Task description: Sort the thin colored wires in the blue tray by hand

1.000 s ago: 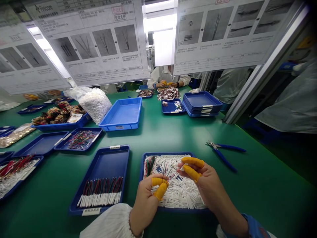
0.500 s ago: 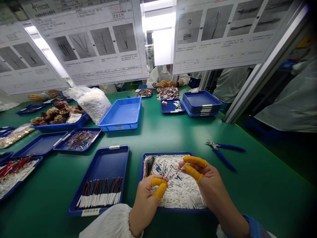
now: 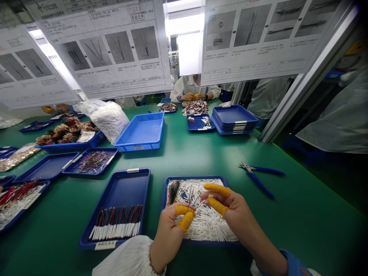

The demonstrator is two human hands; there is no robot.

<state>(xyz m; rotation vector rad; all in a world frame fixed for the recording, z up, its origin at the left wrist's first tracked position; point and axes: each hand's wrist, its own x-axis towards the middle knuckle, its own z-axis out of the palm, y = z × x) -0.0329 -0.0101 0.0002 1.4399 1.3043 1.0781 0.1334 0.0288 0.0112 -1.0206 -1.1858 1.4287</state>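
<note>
My left hand (image 3: 170,230), with yellow finger cots on thumb and finger, pinches a few thin dark wires (image 3: 190,194) that stick up above the fingertips. My right hand (image 3: 237,212), also in yellow cots, is closed on a small white tube (image 3: 204,200) close to the left fingertips. Whether the tube touches the wires I cannot tell. Both hands are over a blue tray (image 3: 201,243) heaped with loose white tubes (image 3: 218,226). A bundle of red, green and black wires (image 3: 172,193) lies at that tray's left end.
Left of it, another blue tray (image 3: 126,186) holds a row of wires with white tubes (image 3: 115,230) on their ends. Blue-handled cutters (image 3: 255,174) lie open at right. Behind are a light-blue bin (image 3: 140,130), stacked trays (image 3: 235,119) and a co-worker (image 3: 195,90). Printed sheets (image 3: 112,50) hang overhead.
My right hand has moved left with the white tube, toward the wires in my left hand. The left hand stays where it was.
</note>
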